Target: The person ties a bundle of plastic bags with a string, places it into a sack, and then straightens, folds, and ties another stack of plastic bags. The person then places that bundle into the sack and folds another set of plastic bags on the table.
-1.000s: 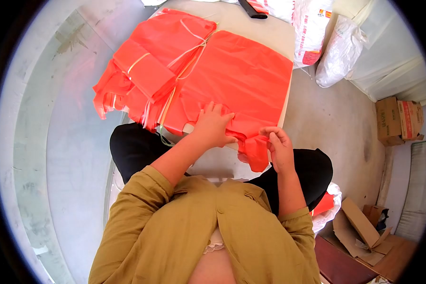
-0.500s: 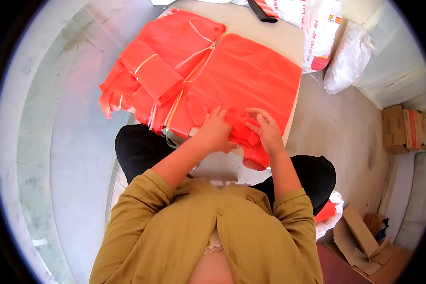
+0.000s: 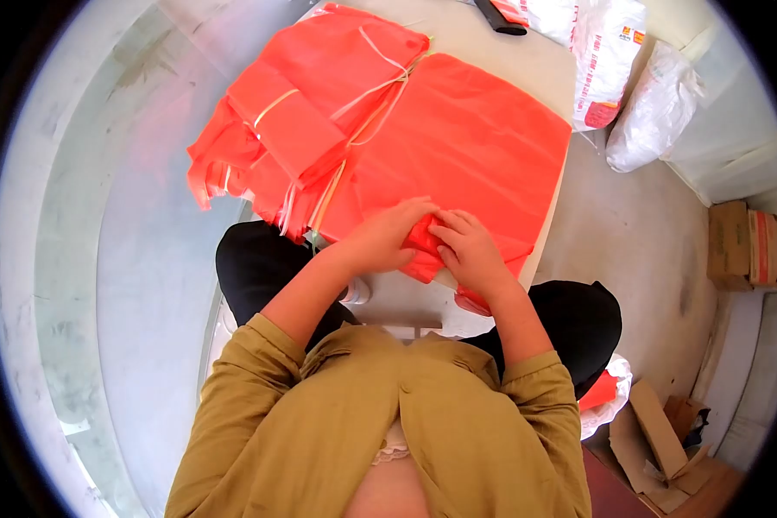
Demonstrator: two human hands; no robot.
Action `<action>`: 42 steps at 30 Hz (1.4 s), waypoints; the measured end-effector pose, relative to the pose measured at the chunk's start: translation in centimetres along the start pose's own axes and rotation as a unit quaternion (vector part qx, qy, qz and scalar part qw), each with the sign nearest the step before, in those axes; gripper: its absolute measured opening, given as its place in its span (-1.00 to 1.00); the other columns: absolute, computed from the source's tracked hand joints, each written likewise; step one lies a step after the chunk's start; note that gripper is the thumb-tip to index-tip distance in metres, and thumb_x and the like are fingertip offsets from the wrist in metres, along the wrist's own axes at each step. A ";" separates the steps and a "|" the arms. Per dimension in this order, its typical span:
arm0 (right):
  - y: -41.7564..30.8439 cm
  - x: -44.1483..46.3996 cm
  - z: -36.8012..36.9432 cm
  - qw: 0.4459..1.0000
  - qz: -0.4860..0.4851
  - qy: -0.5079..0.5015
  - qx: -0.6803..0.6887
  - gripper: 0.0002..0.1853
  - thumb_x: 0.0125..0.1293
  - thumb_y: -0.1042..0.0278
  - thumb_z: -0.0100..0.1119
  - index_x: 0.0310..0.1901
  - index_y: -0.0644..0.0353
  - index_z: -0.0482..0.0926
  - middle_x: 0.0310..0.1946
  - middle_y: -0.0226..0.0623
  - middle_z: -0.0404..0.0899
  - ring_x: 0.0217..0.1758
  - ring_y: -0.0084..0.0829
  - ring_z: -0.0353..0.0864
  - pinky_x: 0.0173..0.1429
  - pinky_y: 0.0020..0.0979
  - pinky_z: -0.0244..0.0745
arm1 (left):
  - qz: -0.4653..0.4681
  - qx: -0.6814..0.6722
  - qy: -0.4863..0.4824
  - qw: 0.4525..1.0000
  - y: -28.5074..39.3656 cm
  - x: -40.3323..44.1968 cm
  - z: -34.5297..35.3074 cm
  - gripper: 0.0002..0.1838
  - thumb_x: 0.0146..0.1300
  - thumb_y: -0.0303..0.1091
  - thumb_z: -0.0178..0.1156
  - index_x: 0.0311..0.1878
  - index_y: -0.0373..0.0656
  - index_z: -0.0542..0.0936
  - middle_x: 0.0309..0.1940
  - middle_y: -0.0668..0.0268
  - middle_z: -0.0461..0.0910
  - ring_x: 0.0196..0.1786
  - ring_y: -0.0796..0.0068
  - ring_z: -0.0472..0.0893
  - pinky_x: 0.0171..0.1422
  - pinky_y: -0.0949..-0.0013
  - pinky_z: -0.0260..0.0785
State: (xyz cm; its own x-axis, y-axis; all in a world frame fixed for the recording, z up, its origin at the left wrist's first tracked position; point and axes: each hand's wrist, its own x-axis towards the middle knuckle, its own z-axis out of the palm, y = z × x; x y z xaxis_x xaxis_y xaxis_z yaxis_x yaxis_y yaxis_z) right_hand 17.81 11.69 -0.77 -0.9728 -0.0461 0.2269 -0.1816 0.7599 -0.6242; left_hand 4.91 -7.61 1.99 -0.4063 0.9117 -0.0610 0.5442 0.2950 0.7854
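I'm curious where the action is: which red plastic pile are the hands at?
The broad right stack: the left hand and right hand are at its near edge. The left pile, topped by a small banded bundle, has no hand on it.

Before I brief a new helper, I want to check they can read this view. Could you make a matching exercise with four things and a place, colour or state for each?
Things
1. Folded red bundle
2. Right hand
3. Trousers
4. Printed sack

Places, colours, states
A. Black
B. White with red markings
C. Crossed by a thin yellow band
D. Over the near part of the wide red plastic

Pairs: 1-C, 2-D, 3-A, 4-B
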 end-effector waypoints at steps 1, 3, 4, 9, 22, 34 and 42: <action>-0.2 0.1 0.0 1.000 -0.004 -0.003 -0.005 -0.59 0.20 0.56 0.27 0.13 0.24 0.66 0.28 -0.05 0.55 0.42 0.04 0.42 0.45 -0.09 0.42 | 0.027 0.009 0.011 1.000 -0.3 -0.2 0.2 -0.28 0.09 -0.47 0.34 0.40 -0.23 0.43 0.46 -0.07 0.38 0.44 -0.13 0.43 0.46 0.08 0.38; -0.2 0.0 0.1 1.000 -0.008 0.003 -0.002 -0.60 0.19 0.55 0.28 0.11 0.26 0.65 0.29 -0.06 0.54 0.43 0.06 0.40 0.45 -0.08 0.42 | 0.061 0.047 0.031 0.997 -0.9 -0.4 0.6 -0.35 0.10 -0.51 0.30 0.35 -0.25 0.49 0.46 -0.07 0.38 0.48 -0.11 0.40 0.49 0.08 0.35; -0.3 0.0 0.1 1.000 -0.010 0.006 0.000 -0.60 0.18 0.55 0.28 0.10 0.26 0.64 0.30 -0.06 0.53 0.43 0.07 0.39 0.44 -0.07 0.42 | 0.079 0.066 0.041 0.994 -1.2 -0.4 0.8 -0.38 0.10 -0.53 0.28 0.32 -0.26 0.53 0.46 -0.07 0.38 0.49 -0.10 0.38 0.51 0.07 0.33; -2.1 -1.4 -0.5 0.998 -0.044 -0.010 -0.054 -0.60 0.10 0.56 0.29 0.04 0.22 0.58 0.37 -0.03 0.43 0.44 0.09 0.36 0.45 0.01 0.38 | 0.115 0.090 0.039 0.989 -3.0 -0.4 1.1 -0.40 0.09 -0.63 0.20 0.29 -0.26 0.56 0.47 -0.09 0.37 0.52 -0.09 0.35 0.56 0.07 0.27; -2.9 -1.7 0.7 0.992 -0.093 0.012 -0.086 -0.81 0.10 0.55 0.33 -0.21 0.24 0.63 0.30 -0.04 0.49 0.37 0.08 0.44 0.41 -0.04 0.41 | 0.115 0.106 0.016 0.988 -3.6 -0.4 0.8 -0.39 0.10 -0.74 0.08 0.30 -0.25 0.55 0.49 -0.08 0.36 0.53 -0.09 0.34 0.59 0.08 0.25; -0.4 0.1 1.4 0.948 0.217 0.110 0.206 -0.88 0.36 0.47 0.24 -0.26 0.37 0.67 -0.04 -0.18 0.67 -0.07 -0.40 0.65 0.00 -0.39 0.52 | 0.079 0.113 0.038 0.990 -2.5 1.5 -0.1 -0.66 0.14 -0.34 0.36 -0.01 -0.25 0.72 0.23 0.08 0.62 0.28 0.02 0.56 0.37 0.10 0.44; -0.3 0.0 1.3 0.974 0.139 0.156 0.083 -0.83 0.22 0.49 0.33 -0.19 0.31 0.58 -0.15 -0.12 0.61 -0.10 -0.13 0.62 -0.01 -0.22 0.52 | 0.062 0.102 0.164 0.979 -3.3 2.8 2.4 -0.82 0.08 -0.32 0.45 -0.30 -0.19 0.70 -0.15 0.25 0.68 -0.01 0.10 0.60 0.11 0.09 0.49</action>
State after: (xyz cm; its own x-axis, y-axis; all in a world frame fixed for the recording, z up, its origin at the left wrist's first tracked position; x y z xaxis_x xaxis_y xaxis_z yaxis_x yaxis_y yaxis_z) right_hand 17.67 10.62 -1.51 -0.9018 0.3648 0.2318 0.0366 0.5987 -0.8001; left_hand 3.72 -5.37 -2.24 -0.5237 0.8130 0.2546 0.7255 0.2690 0.6335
